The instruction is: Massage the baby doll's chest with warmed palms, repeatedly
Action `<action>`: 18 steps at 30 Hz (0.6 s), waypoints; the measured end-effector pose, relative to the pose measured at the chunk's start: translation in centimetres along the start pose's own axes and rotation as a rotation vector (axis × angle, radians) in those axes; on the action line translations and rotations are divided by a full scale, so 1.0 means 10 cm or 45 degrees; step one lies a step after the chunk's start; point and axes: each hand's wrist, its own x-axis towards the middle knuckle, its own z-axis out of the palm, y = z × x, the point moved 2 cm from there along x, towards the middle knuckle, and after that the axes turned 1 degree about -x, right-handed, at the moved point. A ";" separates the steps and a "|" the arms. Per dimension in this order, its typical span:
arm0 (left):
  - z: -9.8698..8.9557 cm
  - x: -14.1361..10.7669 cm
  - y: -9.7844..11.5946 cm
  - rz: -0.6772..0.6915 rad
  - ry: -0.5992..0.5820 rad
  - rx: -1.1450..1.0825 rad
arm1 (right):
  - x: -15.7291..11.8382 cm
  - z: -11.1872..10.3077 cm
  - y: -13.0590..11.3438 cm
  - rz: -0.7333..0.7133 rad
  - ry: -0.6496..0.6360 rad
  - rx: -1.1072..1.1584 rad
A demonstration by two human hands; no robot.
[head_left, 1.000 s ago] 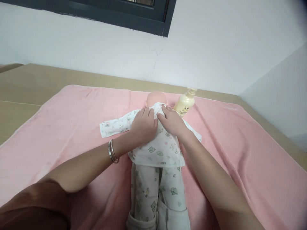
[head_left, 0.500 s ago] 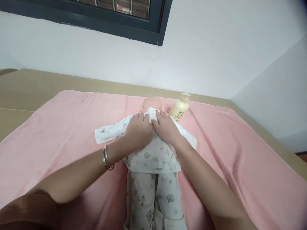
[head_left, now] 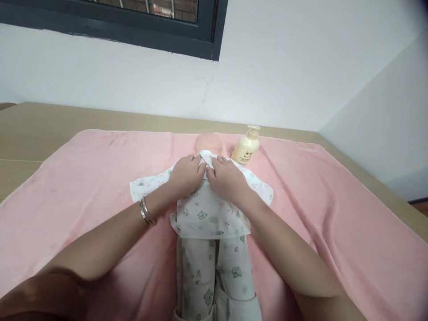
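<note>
A doll with a smooth pinkish head (head_left: 207, 143) lies on a pink blanket, its head toward the wall. It wears a white patterned top (head_left: 214, 216) and matching trousers (head_left: 234, 267) with folded cuffs. My left hand (head_left: 187, 175) grips the top's fabric near the neck, its thumb toward the middle. Close beside it, my right hand (head_left: 227, 178) pinches the same fabric at the collar. A fold of cloth stands up between the two hands. The doll's face cannot be seen. Both sleeves spread out sideways.
A pale yellow pump bottle (head_left: 245, 147) stands right of the doll's head. The pink blanket (head_left: 110, 178) has creases and covers much of the wooden table (head_left: 83, 113). Behind is a white wall with a dark window frame (head_left: 187, 44).
The fingers of both hands have drawn in and bunched the cloth at the collar. The whole view has shifted slightly.
</note>
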 end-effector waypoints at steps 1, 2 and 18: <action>-0.01 -0.04 0.06 0.011 0.010 0.050 | 0.05 0.00 0.05 -0.011 -0.022 0.046; -0.03 -0.08 0.12 0.017 0.029 0.100 | 0.10 0.00 0.11 -0.024 -0.035 0.085; 0.12 0.02 -0.04 0.156 -0.011 0.202 | 0.02 0.02 0.02 -0.012 0.037 0.009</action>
